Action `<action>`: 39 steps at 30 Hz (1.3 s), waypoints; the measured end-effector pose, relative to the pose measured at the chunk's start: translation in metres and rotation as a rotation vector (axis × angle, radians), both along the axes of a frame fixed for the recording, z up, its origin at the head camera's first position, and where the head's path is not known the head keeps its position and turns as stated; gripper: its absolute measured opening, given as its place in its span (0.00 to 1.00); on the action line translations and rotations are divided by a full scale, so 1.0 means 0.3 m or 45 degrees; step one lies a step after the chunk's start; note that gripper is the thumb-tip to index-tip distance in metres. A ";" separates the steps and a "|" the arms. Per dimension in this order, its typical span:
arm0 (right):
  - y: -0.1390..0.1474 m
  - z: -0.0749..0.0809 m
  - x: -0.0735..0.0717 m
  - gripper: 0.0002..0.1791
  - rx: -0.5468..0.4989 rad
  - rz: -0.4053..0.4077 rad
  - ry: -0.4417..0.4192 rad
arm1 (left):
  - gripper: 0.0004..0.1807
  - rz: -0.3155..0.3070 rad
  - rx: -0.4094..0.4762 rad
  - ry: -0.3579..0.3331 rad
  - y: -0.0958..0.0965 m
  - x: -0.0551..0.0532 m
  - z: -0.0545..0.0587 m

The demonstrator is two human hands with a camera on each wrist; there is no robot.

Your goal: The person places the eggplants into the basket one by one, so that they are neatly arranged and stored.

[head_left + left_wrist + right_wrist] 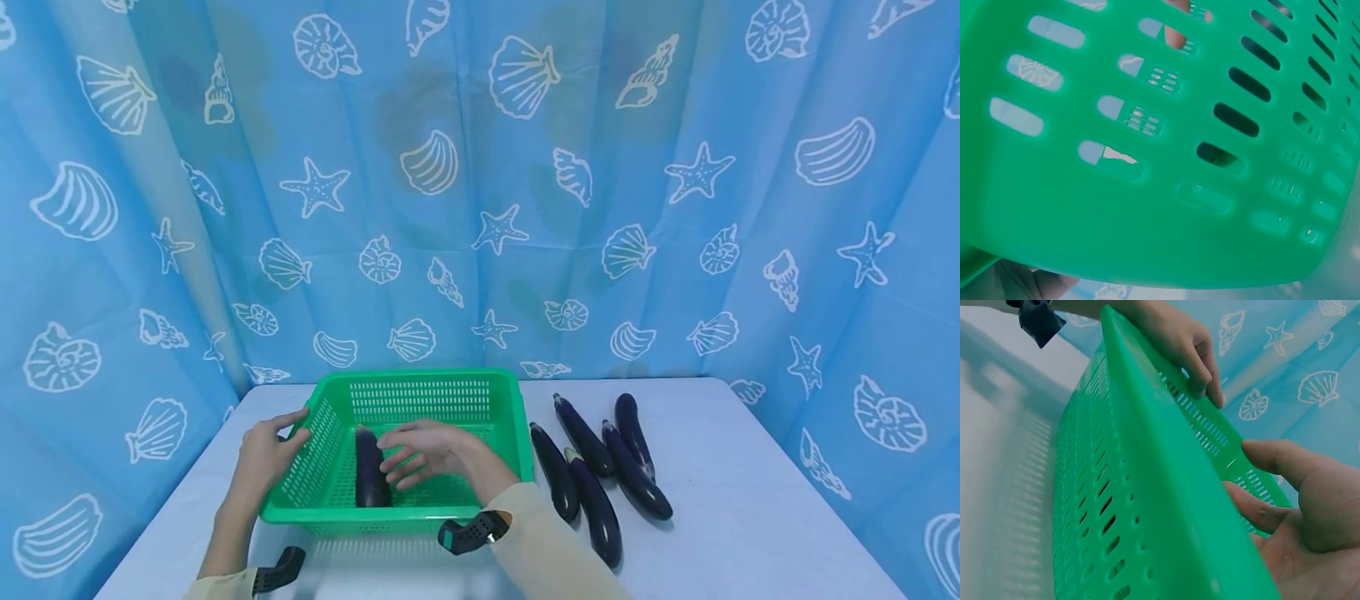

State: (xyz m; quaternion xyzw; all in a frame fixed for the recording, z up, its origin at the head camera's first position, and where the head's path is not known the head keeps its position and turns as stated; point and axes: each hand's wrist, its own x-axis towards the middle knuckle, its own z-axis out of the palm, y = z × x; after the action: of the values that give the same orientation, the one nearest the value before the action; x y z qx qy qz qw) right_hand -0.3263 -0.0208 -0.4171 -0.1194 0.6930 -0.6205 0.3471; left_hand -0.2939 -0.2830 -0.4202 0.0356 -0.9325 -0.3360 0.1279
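A green plastic basket (420,513) with slotted walls stands on the table. One dark purple eggplant (371,471) lies lengthwise inside it. At the left wall, my left hand (268,450) holds the rim, its fingers hooked over the edge in the right wrist view. My right hand (427,450) is over the basket, just right of the eggplant, with fingers spread and loosely bent. Nothing sits between thumb and fingers of this right hand (1297,512) in the right wrist view. The basket wall (1147,231) fills the left wrist view.
Several loose eggplants (596,492) lie in a cluster on the white table (750,500), right of the basket and beside the right forearm. A blue curtain (480,183) with white shell and starfish prints hangs behind the table and along its sides.
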 end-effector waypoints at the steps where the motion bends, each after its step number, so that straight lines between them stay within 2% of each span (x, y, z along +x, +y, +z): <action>1: 0.001 0.002 0.001 0.23 -0.004 0.005 0.004 | 0.25 0.002 0.002 0.003 0.000 0.000 -0.001; 15: 0.028 0.035 0.008 0.29 -0.104 0.102 0.024 | 0.26 0.017 0.009 -0.010 0.006 0.002 0.005; 22: 0.060 0.045 0.010 0.21 -0.144 0.109 0.055 | 0.26 0.015 -0.001 -0.006 0.005 0.000 0.007; 39: 0.168 0.078 0.036 0.22 -0.082 0.093 0.224 | 0.26 0.017 0.013 -0.029 0.004 0.000 0.008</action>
State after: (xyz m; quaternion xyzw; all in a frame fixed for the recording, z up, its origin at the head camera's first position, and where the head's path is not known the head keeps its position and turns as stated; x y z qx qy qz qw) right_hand -0.3155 0.0296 -0.3937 -0.2098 0.6957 -0.6165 0.3032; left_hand -0.2939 -0.2817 -0.4179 0.0464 -0.9319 -0.3394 0.1195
